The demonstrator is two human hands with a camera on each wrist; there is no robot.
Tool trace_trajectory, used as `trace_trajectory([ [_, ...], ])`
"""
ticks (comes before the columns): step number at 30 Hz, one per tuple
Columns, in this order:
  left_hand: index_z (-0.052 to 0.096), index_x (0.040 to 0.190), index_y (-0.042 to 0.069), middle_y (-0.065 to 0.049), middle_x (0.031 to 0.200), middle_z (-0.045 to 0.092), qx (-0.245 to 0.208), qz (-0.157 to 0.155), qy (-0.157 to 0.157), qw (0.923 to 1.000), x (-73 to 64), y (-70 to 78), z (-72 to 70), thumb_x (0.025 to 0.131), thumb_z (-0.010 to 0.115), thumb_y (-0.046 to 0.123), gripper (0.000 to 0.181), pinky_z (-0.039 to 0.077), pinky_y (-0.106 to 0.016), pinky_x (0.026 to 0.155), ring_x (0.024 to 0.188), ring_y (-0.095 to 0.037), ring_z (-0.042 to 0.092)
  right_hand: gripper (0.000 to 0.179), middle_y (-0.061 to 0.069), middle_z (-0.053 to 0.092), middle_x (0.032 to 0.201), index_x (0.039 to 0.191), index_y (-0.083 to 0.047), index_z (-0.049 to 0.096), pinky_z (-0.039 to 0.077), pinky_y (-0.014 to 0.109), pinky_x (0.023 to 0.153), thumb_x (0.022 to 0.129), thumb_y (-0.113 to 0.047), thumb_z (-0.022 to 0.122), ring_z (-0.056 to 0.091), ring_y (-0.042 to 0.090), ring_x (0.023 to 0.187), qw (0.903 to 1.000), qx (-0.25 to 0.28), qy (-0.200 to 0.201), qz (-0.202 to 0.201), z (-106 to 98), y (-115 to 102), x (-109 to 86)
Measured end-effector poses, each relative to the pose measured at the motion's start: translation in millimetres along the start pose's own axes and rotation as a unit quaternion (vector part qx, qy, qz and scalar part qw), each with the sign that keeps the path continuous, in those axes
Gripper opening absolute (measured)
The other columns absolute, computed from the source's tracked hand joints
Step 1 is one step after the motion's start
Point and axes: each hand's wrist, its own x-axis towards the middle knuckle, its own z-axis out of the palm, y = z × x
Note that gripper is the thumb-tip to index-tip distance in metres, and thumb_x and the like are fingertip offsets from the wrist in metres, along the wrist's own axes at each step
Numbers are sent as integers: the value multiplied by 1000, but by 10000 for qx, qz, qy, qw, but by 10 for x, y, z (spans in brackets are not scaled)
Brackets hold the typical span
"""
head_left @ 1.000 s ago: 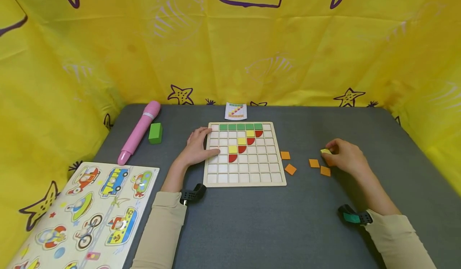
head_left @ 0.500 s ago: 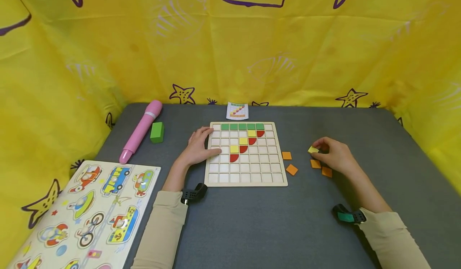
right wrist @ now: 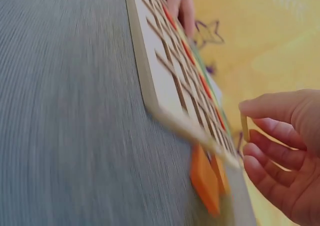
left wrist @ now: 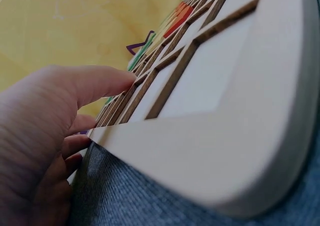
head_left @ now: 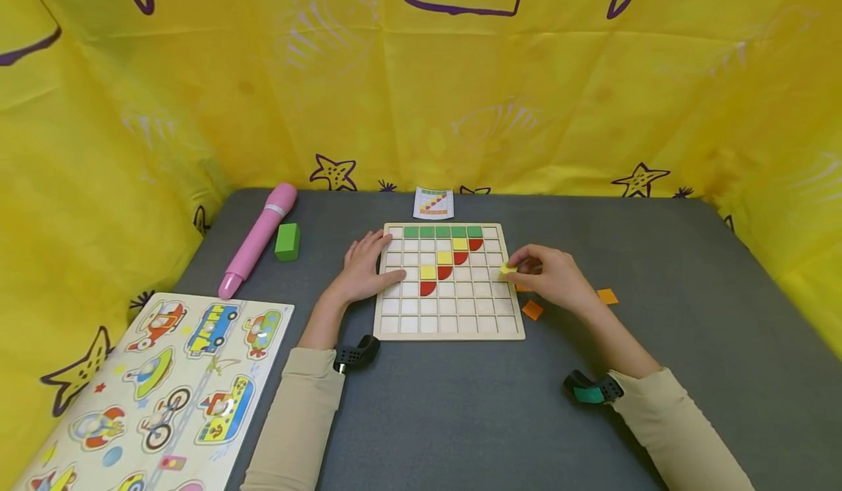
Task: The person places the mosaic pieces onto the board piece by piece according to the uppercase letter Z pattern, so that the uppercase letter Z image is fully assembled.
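Observation:
My left hand [head_left: 363, 270] rests at the left edge of a wooden grid board [head_left: 454, 336], fingers spread along the rim, thumb lying on the board's surface [left wrist: 200, 136]. Between the thumb and fingers of my right hand [head_left: 554, 278] is a small yellow square tile [head_left: 507, 269], pinched at the board's right edge. In the right wrist view that tile [right wrist: 245, 128] appears edge-on, above the surface. On the board are a row of green squares [head_left: 443, 232], a diagonal of yellow squares [head_left: 444, 258] and red quarter-round tiles [head_left: 444, 273].
Orange square tiles [head_left: 533, 310] lie right of the board, some partly hidden by my right hand. A pattern card [head_left: 433, 203] lies behind it. To the left are a green block [head_left: 287, 242], a pink microphone-shaped object [head_left: 255, 246] and a picture puzzle board [head_left: 191, 374].
My right hand has carried the yellow tile leftward, from beside the orange tiles to the board's right edge. The left hand stays at the board's left edge.

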Motion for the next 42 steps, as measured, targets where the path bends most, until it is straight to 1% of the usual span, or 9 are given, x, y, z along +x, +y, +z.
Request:
trace_trajectory([
  [7,30,152,1,-19,159,19,12,9,55,10000,-4,11,8,90,64,36,79,-2,-53,115,148,-34,7,17,2,67,92,97,-11,70,51,36,80,84,-19,77,60,19,86,9983,377,-271,-341,320,-263,140],
  [11,30,152,2,-19,159,19,17,23,76,10000,-7,17,6,90,63,37,78,-2,-53,115,148,-34,7,16,0,67,90,95,-10,70,51,35,78,83,-17,78,61,18,85,9961,508,-403,-596,478,-399,203],
  [19,31,151,3,-19,159,20,38,43,118,9999,-6,3,8,93,59,36,73,-2,-52,115,148,-34,8,14,-3,62,82,91,-11,70,50,29,73,81,-14,79,57,13,78,9894,486,-662,-1194,763,-592,315],
  [23,31,151,2,-20,159,20,69,78,147,9998,-6,-5,12,94,59,36,72,-2,-52,115,148,-34,8,13,-2,62,79,91,-10,69,48,27,68,82,-13,78,55,12,72,9838,298,-729,-1612,878,-694,357],
  [26,32,151,2,-20,158,21,85,108,176,9998,-7,-1,12,94,59,35,72,-2,-53,115,147,-35,9,14,0,61,78,92,-9,69,46,26,65,82,-13,78,53,11,70,9810,148,-773,-1772,945,-758,378],
  [31,32,151,3,-20,158,22,99,97,172,9998,2,9,20,94,59,36,71,-1,-54,115,147,-34,9,16,1,61,81,96,-9,68,46,26,67,83,-12,78,54,14,74,9810,70,-862,-1738,1012,-799,399],
  [36,32,151,3,-19,159,21,100,69,157,9998,10,3,27,94,59,36,72,-1,-54,115,147,-34,9,18,3,62,84,99,-9,69,46,28,70,84,-15,78,55,17,77,9834,92,-789,-1632,1010,-811,393],
  [42,32,151,3,-19,159,21,100,66,151,9998,9,-9,25,94,59,36,72,-2,-54,115,148,-34,9,15,-1,62,84,101,-10,70,46,27,69,87,-14,74,54,15,76,9839,136,-885,-1546,1010,-823,383],
])
